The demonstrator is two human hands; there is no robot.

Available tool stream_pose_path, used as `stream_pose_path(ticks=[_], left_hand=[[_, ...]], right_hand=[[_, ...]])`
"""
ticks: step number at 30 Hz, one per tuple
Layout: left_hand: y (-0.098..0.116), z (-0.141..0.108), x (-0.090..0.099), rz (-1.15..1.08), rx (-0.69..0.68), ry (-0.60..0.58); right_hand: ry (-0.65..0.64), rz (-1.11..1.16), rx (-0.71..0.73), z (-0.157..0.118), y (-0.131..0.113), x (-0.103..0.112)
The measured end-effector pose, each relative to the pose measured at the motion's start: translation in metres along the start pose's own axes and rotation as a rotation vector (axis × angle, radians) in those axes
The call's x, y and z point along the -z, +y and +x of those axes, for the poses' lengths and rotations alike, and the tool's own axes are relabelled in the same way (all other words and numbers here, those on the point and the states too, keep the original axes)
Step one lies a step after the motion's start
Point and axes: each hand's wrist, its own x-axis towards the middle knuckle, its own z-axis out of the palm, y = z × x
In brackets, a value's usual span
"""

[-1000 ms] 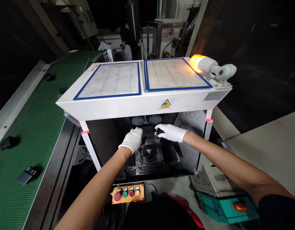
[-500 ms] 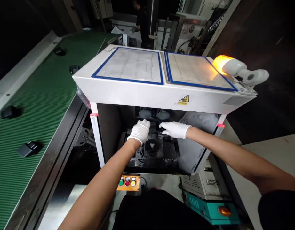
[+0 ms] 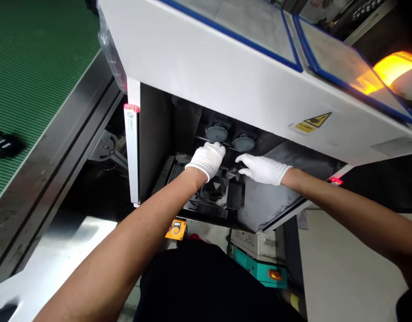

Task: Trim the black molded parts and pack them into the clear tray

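Note:
Both my hands wear white gloves and reach inside the open-fronted white machine (image 3: 212, 62). My left hand (image 3: 208, 159) is closed, fingers curled over just below the left grey round disc (image 3: 216, 133); whatever it grips is hidden beneath it. My right hand (image 3: 262, 169) lies sideways under the right grey disc (image 3: 243, 143), thumb and forefinger apart beside a small dark part. Below the hands sits a dark, dusty fixture (image 3: 215, 188) with a pale triangular mark and ribbed blocks.
A green ribbed conveyor belt (image 3: 41, 58) runs along the left, carrying a black part (image 3: 3, 144). An orange button box (image 3: 176, 229) hangs under the opening. A lit orange lamp (image 3: 395, 67) is at the upper right. White posts, one marked red (image 3: 131, 108), flank the opening.
My view has moved closer and tilted, so the machine looks larger and slanted. Both hands stay inside the opening, in much the same pose.

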Motion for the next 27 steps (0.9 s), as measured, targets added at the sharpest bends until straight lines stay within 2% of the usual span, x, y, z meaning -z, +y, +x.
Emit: stream_pose_path(ticks=[4, 9, 13, 16, 18, 20, 22, 25, 27], left_hand=[[0.0, -0.002, -0.002, -0.046, 0.008, 0.032], [0.002, -0.004, -0.003, -0.081, 0.027, 0.053], [0.007, 0.002, 0.003, -0.076, 0.033, 0.001], [0.003, -0.001, 0.011, -0.086, 0.047, -0.044], [-0.005, -0.018, 0.012, -0.105, 0.097, -0.024], [-0.017, -0.054, 0.005, -0.137, 0.178, 0.022], [-0.03, -0.108, -0.011, -0.183, 0.281, 0.04], [-0.041, -0.218, -0.051, -0.255, 0.528, -0.025], [-0.035, -0.304, -0.083, -0.297, 0.747, -0.111]], right_hand=[[0.039, -0.037, -0.002, 0.0, -0.003, -0.003], [0.006, -0.099, -0.08, 0.0, -0.014, 0.002], [0.099, -0.089, -0.166, -0.001, -0.028, 0.005], [0.257, -0.065, -0.245, -0.007, -0.068, -0.008], [0.319, -0.002, -0.149, -0.014, -0.116, -0.031], [0.254, 0.093, 0.044, -0.018, -0.175, -0.067], [0.14, 0.143, 0.204, -0.017, -0.234, -0.109], [0.038, 0.155, 0.295, -0.001, -0.295, -0.162], [0.018, 0.142, 0.302, 0.012, -0.312, -0.183]])
